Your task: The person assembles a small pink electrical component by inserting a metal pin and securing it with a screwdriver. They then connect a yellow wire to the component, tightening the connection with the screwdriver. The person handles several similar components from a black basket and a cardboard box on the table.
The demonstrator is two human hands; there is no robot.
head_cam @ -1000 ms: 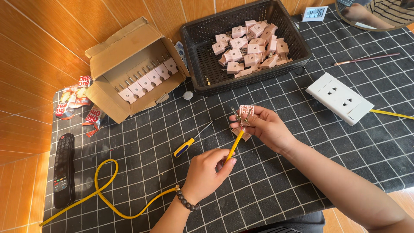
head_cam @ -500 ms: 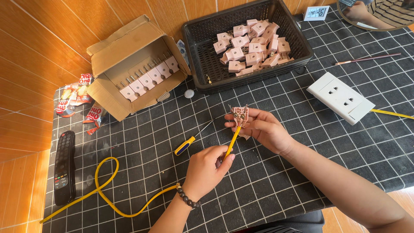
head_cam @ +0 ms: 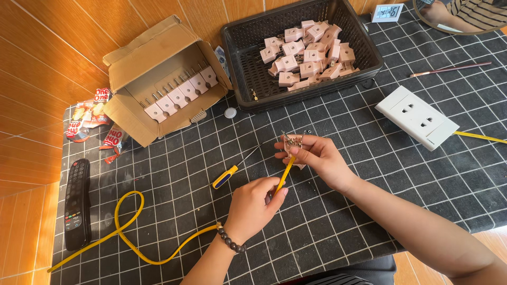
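My right hand (head_cam: 317, 158) holds a small pink plug part (head_cam: 292, 143) with metal prongs, just above the black gridded mat (head_cam: 369, 174). My left hand (head_cam: 254, 206), with a bead bracelet at the wrist, pinches the end of a yellow cable (head_cam: 284, 173) and holds it against the plug part. The rest of the yellow cable (head_cam: 127, 227) loops across the mat to the lower left. A screwdriver (head_cam: 232, 171) with a yellow and blue handle lies on the mat just left of my hands.
A black plastic basket (head_cam: 248, 68) holds several pink plug parts (head_cam: 309, 55). An open cardboard box (head_cam: 158, 79) holds a row of the same parts. A white socket strip (head_cam: 417, 117), a remote control (head_cam: 77, 203), snack wrappers (head_cam: 90, 116) and a thin stick (head_cam: 449, 68) lie around.
My hands and the plug part sit slightly lower in view as the camera tilted. The left hand keeps the yellow cable end at the plug part.
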